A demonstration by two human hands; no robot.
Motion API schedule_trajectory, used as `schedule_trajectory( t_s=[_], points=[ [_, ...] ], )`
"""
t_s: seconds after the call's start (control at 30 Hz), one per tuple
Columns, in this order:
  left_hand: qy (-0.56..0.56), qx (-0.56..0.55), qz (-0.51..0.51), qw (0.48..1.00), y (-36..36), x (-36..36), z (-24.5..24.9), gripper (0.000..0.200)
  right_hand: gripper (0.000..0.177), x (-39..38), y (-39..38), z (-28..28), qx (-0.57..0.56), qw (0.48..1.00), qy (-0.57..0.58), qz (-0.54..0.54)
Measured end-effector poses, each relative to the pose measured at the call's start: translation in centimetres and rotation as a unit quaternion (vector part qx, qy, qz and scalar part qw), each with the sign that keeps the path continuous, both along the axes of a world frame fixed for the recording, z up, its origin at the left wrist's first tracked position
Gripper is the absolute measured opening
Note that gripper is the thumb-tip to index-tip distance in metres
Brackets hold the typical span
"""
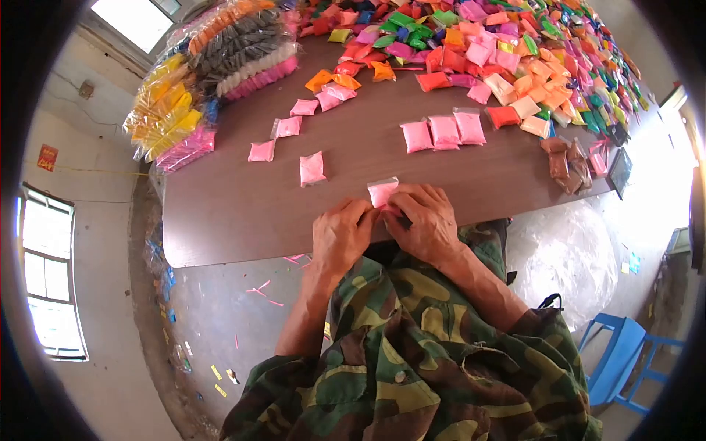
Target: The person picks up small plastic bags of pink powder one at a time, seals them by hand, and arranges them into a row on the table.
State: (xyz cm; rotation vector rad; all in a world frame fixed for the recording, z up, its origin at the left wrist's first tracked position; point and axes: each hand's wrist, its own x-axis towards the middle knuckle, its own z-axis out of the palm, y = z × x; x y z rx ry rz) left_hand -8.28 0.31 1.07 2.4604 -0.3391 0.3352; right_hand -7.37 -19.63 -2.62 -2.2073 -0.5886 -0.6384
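Note:
A small clear packet of pink filling [382, 191] is at the table's near edge, its upper part standing clear of my fingers. My right hand [425, 220] is closed with its fingertips at the packet's lower right side. At its lower left, my left hand [342, 231] is closed too, thumb and fingers pinched together. The fingertips nearly meet below the packet, and they hide its bottom edge. Beyond my hands, a single pink packet [312, 169] lies to the left, and three pink packets [444, 132] lie side by side to the right.
The brown table [235, 213] bears a large heap of coloured packets [500, 51] at the back. Bundled bags [243, 55] are stacked at the far left. Brown packets [566, 165] sit at the right edge. A blue stool [616, 356] and clear plastic sheeting [562, 253] are on the floor.

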Motion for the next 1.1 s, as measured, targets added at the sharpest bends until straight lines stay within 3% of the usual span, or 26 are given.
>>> schedule_trajectory(
  t_s=[0.17, 0.37, 0.47, 0.6, 0.83, 0.97, 1.0, 1.1],
  points=[
    [-0.001, 0.032, 0.037, 0.999, 0.2, 1.3, -0.8, 0.007, 0.024, 0.0, 0.1, 0.1, 0.005, 1.000, -0.009, -0.002],
    [-0.007, -0.020, 0.006, 1.000, 0.2, -0.5, -0.5, 0.009, 0.021, 0.0, 0.1, 0.2, 0.002, 1.000, -0.008, -0.003],
    [-0.019, 0.037, 0.058, 0.997, 0.9, 0.0, -1.1, 0.010, 0.018, 0.0, 0.1, 0.1, 0.001, 1.000, -0.022, -0.006],
    [-0.007, -0.018, 0.054, 0.998, 1.3, 0.5, -0.7, 0.009, 0.016, -0.1, 0.1, 0.2, 0.003, 1.000, -0.002, -0.003],
    [0.005, -0.080, 0.037, 0.996, 0.1, -1.2, -1.2, 0.007, 0.027, 0.6, -0.4, 1.1, -0.005, 0.999, -0.024, 0.038],
    [-0.042, 0.038, 0.074, 0.996, 0.9, -0.4, -1.5, 0.008, 0.035, 0.6, -0.6, 1.1, -0.051, 0.998, -0.003, 0.041],
    [-0.036, 0.022, 0.076, 0.996, 1.2, -0.4, -1.3, 0.008, 0.036, 0.6, -0.7, 1.4, -0.065, 0.997, 0.006, 0.035],
    [-0.031, -0.024, 0.060, 0.997, 1.2, -0.5, -0.6, 0.007, 0.024, 0.3, -0.8, 1.2, -0.045, 0.999, 0.014, 0.027]
  ],
)
